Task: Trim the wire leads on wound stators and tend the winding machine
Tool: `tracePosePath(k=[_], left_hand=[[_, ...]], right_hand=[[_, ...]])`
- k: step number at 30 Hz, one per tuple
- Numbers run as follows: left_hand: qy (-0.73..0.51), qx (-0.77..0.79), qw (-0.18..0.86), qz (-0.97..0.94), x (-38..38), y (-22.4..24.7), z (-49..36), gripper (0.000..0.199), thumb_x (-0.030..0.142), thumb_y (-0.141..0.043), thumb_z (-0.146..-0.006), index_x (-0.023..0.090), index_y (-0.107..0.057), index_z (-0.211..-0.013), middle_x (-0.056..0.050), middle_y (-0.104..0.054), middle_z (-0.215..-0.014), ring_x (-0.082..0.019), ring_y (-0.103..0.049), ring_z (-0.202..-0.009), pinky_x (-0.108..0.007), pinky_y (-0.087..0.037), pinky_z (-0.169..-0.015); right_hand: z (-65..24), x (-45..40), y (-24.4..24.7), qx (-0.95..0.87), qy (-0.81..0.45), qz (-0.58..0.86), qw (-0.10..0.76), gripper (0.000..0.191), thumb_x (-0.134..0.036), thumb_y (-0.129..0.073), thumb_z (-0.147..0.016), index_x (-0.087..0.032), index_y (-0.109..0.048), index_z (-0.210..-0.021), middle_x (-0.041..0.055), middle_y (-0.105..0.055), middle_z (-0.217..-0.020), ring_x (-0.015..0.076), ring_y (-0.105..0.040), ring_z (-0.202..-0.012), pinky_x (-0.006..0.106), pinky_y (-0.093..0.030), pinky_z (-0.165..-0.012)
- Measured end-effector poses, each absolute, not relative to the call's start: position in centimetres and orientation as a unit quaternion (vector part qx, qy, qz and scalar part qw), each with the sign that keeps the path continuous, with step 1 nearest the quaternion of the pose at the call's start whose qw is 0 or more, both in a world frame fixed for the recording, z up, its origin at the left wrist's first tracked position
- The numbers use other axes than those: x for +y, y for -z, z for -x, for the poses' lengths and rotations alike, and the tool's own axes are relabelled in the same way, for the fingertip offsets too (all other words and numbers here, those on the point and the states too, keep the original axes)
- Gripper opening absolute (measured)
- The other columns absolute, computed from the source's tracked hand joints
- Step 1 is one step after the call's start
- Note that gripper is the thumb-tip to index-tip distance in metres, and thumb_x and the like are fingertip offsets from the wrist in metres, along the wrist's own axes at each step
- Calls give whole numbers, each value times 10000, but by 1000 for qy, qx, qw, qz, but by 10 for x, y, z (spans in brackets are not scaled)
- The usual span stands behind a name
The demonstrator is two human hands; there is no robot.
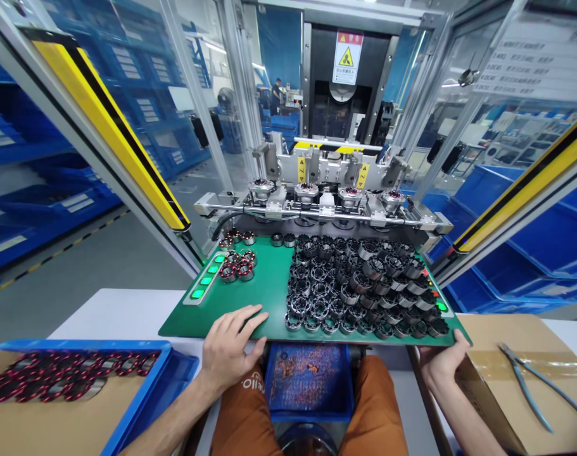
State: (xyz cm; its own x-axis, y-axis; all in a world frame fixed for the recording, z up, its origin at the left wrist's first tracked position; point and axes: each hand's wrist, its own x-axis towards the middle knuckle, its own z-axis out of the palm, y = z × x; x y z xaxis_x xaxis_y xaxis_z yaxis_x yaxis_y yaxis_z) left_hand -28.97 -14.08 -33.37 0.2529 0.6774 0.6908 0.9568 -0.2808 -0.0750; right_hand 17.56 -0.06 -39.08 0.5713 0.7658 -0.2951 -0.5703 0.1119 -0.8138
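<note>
My left hand [234,345] rests at the front edge of the green board [264,297], fingers apart and flat, holding nothing. At the board's front right corner, my right hand [444,361] has its thumb on the edge, its other fingers hidden below. Many dark ring-shaped cores [320,308] stand in rows and stacks on the right of the board. Several rings wound with copper-red wire [245,271] stand at its back left. Beyond the board, a machine fixture [326,201] holds several wound rings in a row.
A blue-edged tray [162,354] with wound rings lies at the left. Pliers [526,373] lie on a cardboard box [497,342] at the right. A blue bin [310,415] with scraps is between my knees. Yellow bars [112,133] flank the machine; a person [275,97] is far behind.
</note>
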Motion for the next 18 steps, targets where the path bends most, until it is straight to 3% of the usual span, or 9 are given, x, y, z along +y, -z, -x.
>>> tracePosePath(k=[7,18], left_hand=[[279,-544,254,750,-140,333,289,310,385,-506,-1178,214,-708,-1338,-100,-794,-1332,-293,-707,-1212,-439,-506,-999],[278,-546,256,748,-141,333,289,314,393,-501,-1180,219,-708,-1340,-98,-797,-1328,-291,-717,-1210,-436,-508,-1002]], right_hand=[[-170,-2,380,-84,-439,508,737,459,-561,-668,-733,-239,-695,-1060,-11,-722,-928,181,-591,-753,295,-514,-607],[-166,-4,370,-61,-440,510,736,383,-496,-617,-766,-236,-708,-1032,-1,-737,-927,180,-610,-759,258,-472,-535]])
